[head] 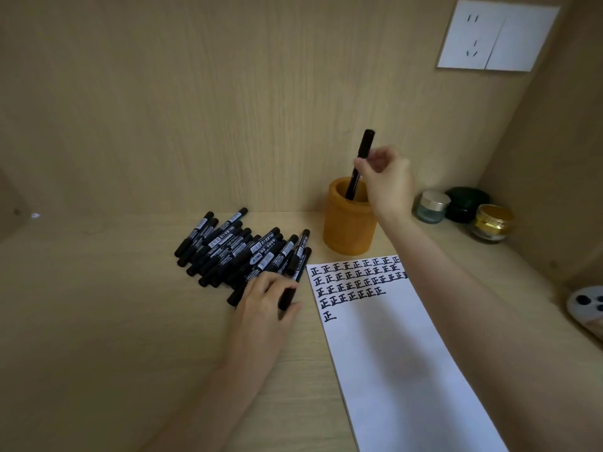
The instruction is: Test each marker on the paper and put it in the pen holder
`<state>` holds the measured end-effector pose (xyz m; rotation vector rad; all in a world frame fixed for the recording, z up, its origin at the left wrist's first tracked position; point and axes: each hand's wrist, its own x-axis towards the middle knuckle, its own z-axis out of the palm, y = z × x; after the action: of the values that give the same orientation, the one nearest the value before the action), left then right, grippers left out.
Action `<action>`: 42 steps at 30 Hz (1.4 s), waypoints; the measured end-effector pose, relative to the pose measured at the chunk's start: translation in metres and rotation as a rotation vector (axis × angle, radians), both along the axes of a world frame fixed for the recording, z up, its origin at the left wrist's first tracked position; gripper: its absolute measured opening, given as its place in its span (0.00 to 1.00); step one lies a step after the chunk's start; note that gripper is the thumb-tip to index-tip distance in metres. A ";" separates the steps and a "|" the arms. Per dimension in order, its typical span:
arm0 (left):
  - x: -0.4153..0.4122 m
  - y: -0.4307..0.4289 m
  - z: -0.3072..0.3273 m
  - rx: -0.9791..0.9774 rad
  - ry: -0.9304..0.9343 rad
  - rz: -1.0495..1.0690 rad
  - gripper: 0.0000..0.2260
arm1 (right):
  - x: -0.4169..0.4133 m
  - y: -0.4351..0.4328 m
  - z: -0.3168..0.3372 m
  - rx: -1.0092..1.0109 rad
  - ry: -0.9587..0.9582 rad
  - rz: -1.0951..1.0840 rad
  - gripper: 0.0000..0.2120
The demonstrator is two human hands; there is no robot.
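My right hand (386, 182) pinches a black marker (360, 158) held upright, its lower end inside the orange pen holder (346, 226) at the back of the desk. A pile of several black markers (241, 246) lies left of the holder. My left hand (266, 303) rests at the pile's near edge, its fingers curled round one black marker (287, 298). The white paper (391, 347) lies to the right, with rows of black written characters across its top.
Three small jars (463, 207) stand at the back right corner. A white rounded object with dark spots (587, 305) sits at the right edge. A wall socket plate (496, 37) is on the back panel. Wooden walls enclose the desk on three sides.
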<state>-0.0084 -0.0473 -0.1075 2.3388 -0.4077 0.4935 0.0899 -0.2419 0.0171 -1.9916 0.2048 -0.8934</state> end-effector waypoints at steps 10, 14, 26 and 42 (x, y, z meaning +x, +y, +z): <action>0.000 -0.001 0.002 -0.023 0.039 0.003 0.15 | 0.002 -0.002 -0.013 -0.447 0.404 -0.024 0.15; 0.000 0.000 0.003 -0.054 0.005 0.006 0.14 | -0.020 0.002 -0.021 -0.470 0.173 -0.018 0.12; -0.011 0.005 0.024 -0.533 -0.054 -0.027 0.09 | -0.104 0.047 -0.077 0.518 0.643 0.586 0.20; -0.024 -0.009 0.019 -0.189 0.263 -0.361 0.06 | -0.124 0.043 -0.087 0.384 0.334 0.769 0.11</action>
<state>-0.0324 -0.0559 -0.0889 2.0518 -0.6117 0.0471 -0.0339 -0.1988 -0.0702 -1.6343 -0.1902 -0.0209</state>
